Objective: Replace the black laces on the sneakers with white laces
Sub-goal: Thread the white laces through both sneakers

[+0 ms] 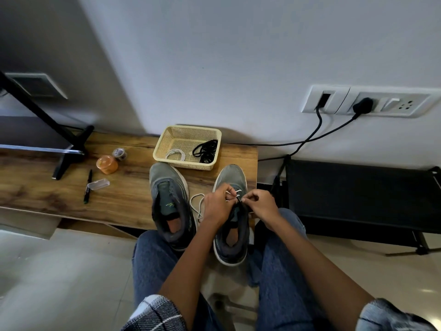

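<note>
Left hand (216,206) and right hand (261,204): both curled, pinching the white lace (235,193) over the eyelets of the right-hand sneaker (232,223), fingertips almost touching. That shoe's long axis runs near to far, toe toward the basket (167,137); slack lace trails left, nearer the left hand. The left-hand sneaker (170,204) is unlaced; black laces (206,150) lie in the basket.

Wood-grain matt table (133,187), perforated plastic basket (164,139), glossy tiled floor (59,271), denim jeans (281,271)
</note>
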`<action>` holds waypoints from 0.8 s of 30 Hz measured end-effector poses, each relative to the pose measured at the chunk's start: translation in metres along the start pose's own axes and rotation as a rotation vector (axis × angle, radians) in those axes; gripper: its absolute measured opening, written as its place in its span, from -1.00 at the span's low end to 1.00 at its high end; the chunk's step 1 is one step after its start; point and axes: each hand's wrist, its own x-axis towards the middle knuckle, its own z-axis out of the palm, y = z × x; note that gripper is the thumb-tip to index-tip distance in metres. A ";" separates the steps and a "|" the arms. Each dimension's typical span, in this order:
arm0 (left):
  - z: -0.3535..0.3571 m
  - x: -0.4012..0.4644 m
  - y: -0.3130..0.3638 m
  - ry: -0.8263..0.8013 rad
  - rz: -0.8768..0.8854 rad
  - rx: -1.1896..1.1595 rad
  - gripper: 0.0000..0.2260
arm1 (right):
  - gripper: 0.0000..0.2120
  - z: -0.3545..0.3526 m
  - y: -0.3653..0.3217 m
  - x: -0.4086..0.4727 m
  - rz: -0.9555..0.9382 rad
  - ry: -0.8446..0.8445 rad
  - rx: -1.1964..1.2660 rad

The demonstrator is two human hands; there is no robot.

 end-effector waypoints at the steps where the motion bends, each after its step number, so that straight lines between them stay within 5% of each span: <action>1: 0.000 -0.001 0.000 0.001 0.003 -0.007 -0.87 | -0.91 0.001 0.000 0.001 -0.001 -0.007 -0.016; 6: 0.000 -0.002 0.001 -0.005 0.013 0.035 -0.89 | -0.92 0.001 -0.002 0.004 0.034 -0.039 -0.006; 12: 0.001 -0.006 0.005 0.007 0.040 0.089 -0.86 | -0.88 0.005 -0.007 0.003 -0.010 -0.038 -0.304; 19: 0.006 -0.010 0.000 0.071 0.059 0.152 -0.83 | -0.88 -0.010 -0.014 -0.007 0.133 0.068 0.294; 24: 0.010 -0.034 0.003 0.242 0.069 0.252 -0.74 | -0.88 -0.016 -0.018 -0.010 0.049 0.130 0.430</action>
